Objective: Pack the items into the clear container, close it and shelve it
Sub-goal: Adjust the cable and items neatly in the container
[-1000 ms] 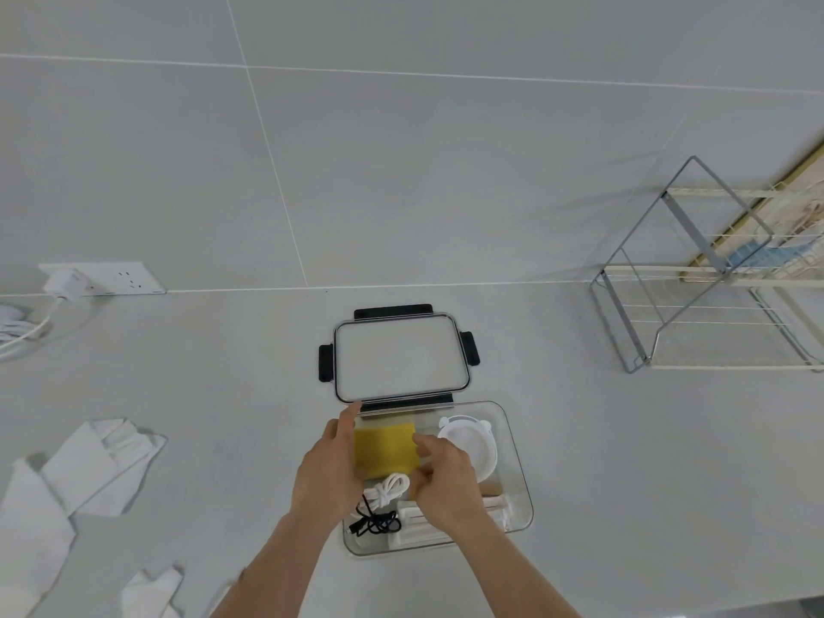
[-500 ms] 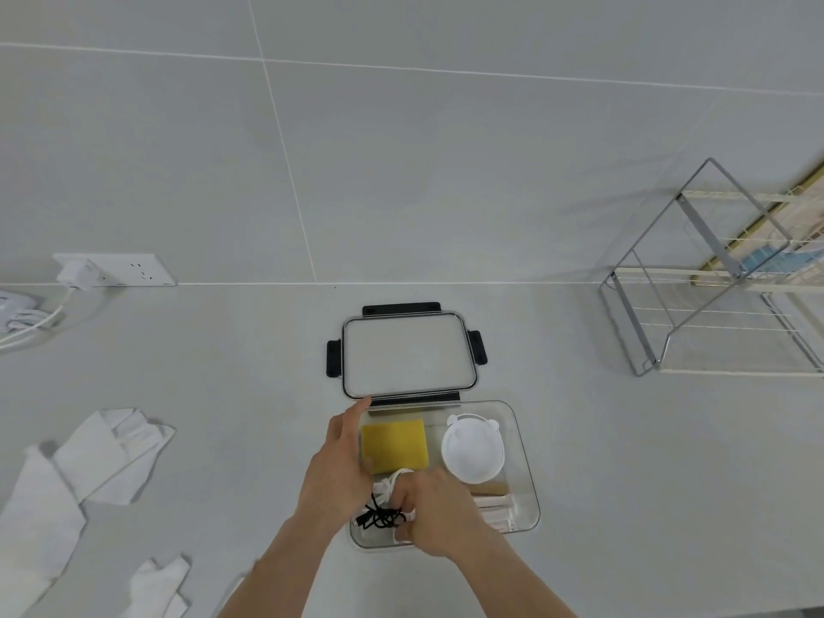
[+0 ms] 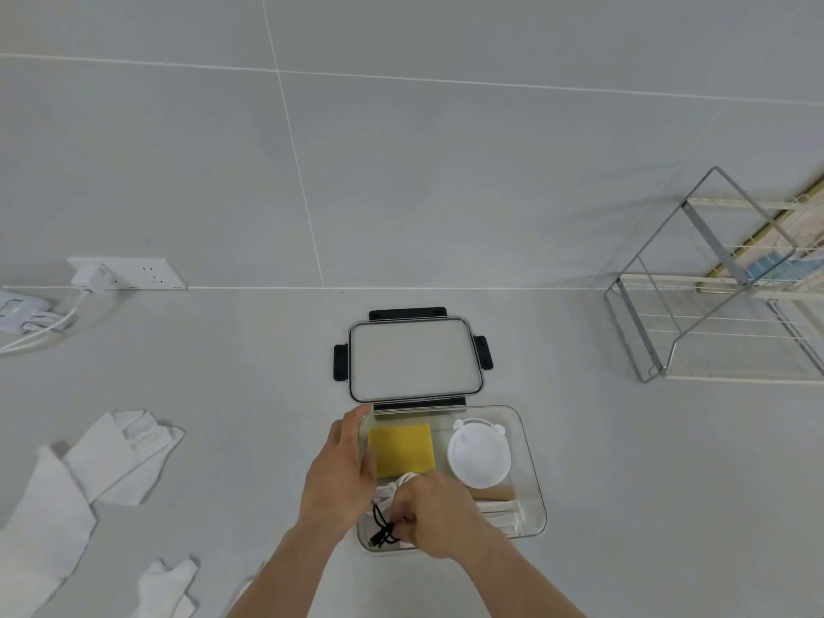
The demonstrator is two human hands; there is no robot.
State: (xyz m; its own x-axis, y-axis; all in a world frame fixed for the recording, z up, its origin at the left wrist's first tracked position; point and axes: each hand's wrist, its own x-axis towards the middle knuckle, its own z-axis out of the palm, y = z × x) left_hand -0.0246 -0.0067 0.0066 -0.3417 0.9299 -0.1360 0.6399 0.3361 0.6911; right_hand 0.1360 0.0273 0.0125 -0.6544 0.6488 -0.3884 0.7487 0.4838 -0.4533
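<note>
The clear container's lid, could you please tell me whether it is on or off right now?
Off. The lid lies flat on the counter just behind the clear container, whose top is open, showing the yellow sponge inside.

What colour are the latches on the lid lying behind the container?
Black. The latches sit around the clear lid, seen best in the head view.

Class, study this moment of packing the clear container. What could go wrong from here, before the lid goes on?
1. The black cable under the right hand lies near the clear container wall; a loop could get pinched under the lid.
2. The left hand grips the rim, so the lid might catch its fingers.
</note>
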